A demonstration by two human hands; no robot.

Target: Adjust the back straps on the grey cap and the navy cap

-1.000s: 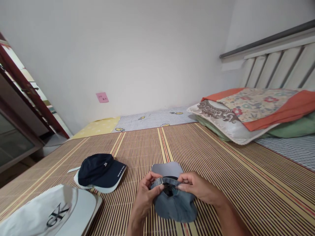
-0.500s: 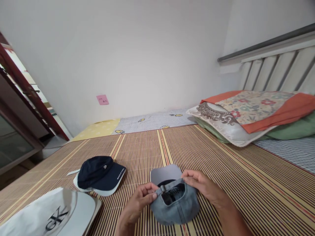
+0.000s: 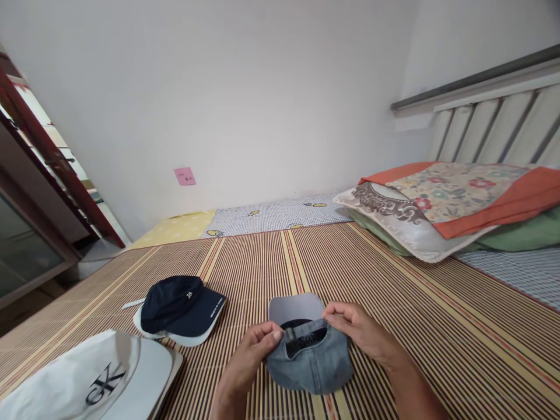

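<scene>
A grey-blue baseball cap (image 3: 312, 367) rests on the striped bamboo mat, its pale brim pointing away from me and its back opening toward me. My left hand (image 3: 256, 353) pinches the left side of the rear strap, near the buckle. On the other side, my right hand (image 3: 356, 326) grips the cap's edge between thumb and fingers. To the left lies a navy cap (image 3: 175, 306) stacked over a white one (image 3: 201, 337). Nearer to me at lower left is a white cap (image 3: 65, 373) with black "CK" lettering, and a beige brim shows under it.
The bamboo mat (image 3: 245, 274) covers the bed. Pillows (image 3: 394, 216) with an orange-edged floral cover (image 3: 464, 186) sit at right by a radiator (image 3: 494, 128). A pink note (image 3: 184, 176) is on the wall (image 3: 271, 105). A door frame (image 3: 65, 169) stands at far left.
The cap's rear strap has tipped a little and its back opening looks narrower. My left hand has shifted slightly up along the strap; the right hand keeps its hold.
</scene>
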